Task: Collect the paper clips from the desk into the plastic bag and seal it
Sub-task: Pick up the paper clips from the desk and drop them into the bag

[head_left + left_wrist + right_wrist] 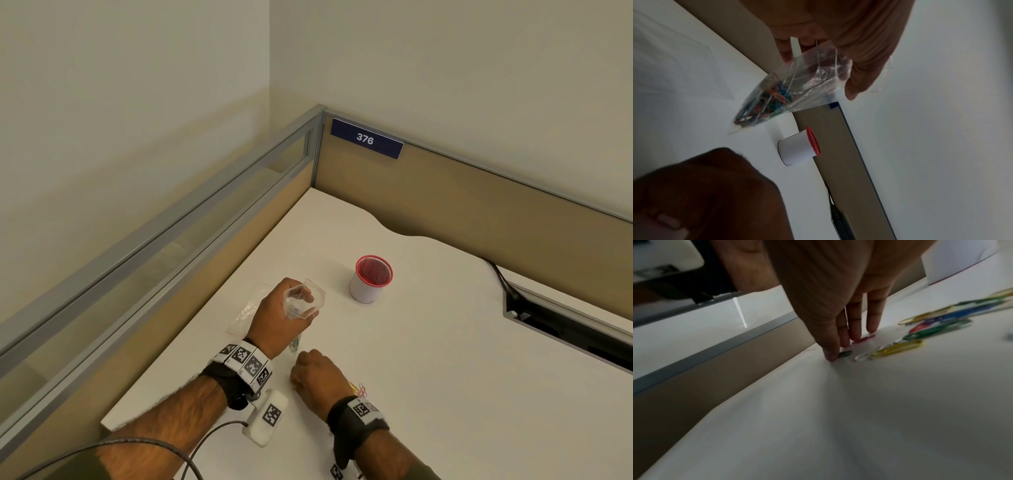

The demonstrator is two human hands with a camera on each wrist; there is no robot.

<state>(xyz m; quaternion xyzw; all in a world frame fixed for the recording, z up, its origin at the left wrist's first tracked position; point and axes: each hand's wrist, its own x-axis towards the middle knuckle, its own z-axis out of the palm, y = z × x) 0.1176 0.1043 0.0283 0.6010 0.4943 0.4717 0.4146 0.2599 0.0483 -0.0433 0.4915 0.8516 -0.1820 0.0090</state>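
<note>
The clear bag (785, 91) hangs mouth up from the left hand (279, 317), which grips its rim; coloured clips (766, 100) fill its lower corner. Loose wire clips (898, 348) lie on the white desk (445, 359), under the straight right fingertips (830, 356). A red-rimmed cup (371, 282) stands near tan partitions.

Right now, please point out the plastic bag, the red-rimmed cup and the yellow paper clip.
plastic bag (797, 84), left wrist view, clear side wall.
red-rimmed cup (363, 289), head view, white outer wall.
yellow paper clip (898, 348), right wrist view, middle of its loop.
</note>
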